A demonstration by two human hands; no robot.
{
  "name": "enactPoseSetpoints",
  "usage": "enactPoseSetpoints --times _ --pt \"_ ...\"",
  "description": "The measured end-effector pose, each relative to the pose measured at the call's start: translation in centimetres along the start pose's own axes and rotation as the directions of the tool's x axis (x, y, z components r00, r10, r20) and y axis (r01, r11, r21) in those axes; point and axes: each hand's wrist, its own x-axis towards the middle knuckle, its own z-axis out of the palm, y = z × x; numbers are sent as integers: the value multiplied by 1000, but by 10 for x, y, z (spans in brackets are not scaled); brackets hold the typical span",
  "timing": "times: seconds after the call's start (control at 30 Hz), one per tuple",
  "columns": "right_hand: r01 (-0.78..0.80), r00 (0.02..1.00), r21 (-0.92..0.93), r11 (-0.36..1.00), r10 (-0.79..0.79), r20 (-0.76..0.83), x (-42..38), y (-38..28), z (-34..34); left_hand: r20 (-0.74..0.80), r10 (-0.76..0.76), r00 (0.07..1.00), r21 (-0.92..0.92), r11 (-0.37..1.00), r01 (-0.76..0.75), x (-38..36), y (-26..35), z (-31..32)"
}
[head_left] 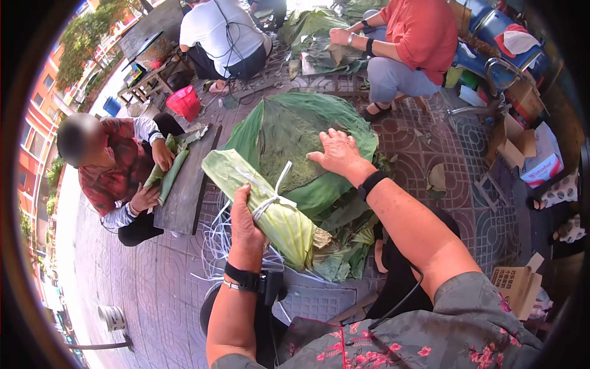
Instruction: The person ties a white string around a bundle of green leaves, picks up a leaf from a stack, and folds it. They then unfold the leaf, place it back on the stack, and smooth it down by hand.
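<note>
A thick roll of pale green leaves (289,232), tied round its middle with a white strip (265,206), is gripped in my left hand (246,221). The thumb lies along the roll's near side, and the roll slants over the left part of a pile of large lotus leaves (295,117). My right hand (342,154) rests on the broad top leaf with its fingers spread and nothing in its grasp. Below the roll, loose white strips (218,243) hang in a tangle. Crumpled leaves (347,261) show beneath the pile at the near side.
At left, a person (114,166) handles a leaf roll (175,175) over a dark board (190,197). Two more people sit at the back near other leaves (319,43). A pink bag (184,103) lies behind the board; cardboard boxes (513,144) stand at right.
</note>
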Motion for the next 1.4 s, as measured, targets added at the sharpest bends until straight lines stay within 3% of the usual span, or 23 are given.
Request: enactPoseSetpoints --times 0.13,0.33,0.4,0.6,0.9,1.03,1.13,1.23,1.33,1.4 --pt "-5 999 -11 1000 5 -47 -3 0 5 58 93 994 19 995 -94 -3 10 1" --pt "46 981 -45 998 -54 -187 -10 -10 17 53 -81 995 7 997 81 -6 1 10" --pt "73 987 -43 996 -78 -142 -13 -12 16 -17 -128 992 8 992 128 -4 -7 10" --pt "84 996 -29 996 -85 -26 -16 -7 8 22 -130 991 -24 991 131 -7 -7 16" --pt "90 996 -24 996 -90 -20 -19 -12 5 21 -124 992 14 992 123 -5 -7 14" --pt "122 982 -66 990 -130 -140 -19 -12 9 48 -92 995 -22 995 93 3 -10 7" --pt "236 948 -39 971 -239 -208 -25 -16 -2 75 -112 991 -43 992 115 2 -7 6" --pt "411 874 110 905 -357 -330 -32 -27 -8 52 -76 996 -57 995 79 1 -5 7" --pt "414 909 472 778 -330 -254 -42 -45 -12 53 -48 997 -85 995 52 2 -5 7" --pt "319 941 630 709 -318 -118 -48 -56 -17 57 -39 998 -96 994 44 5 -3 7"
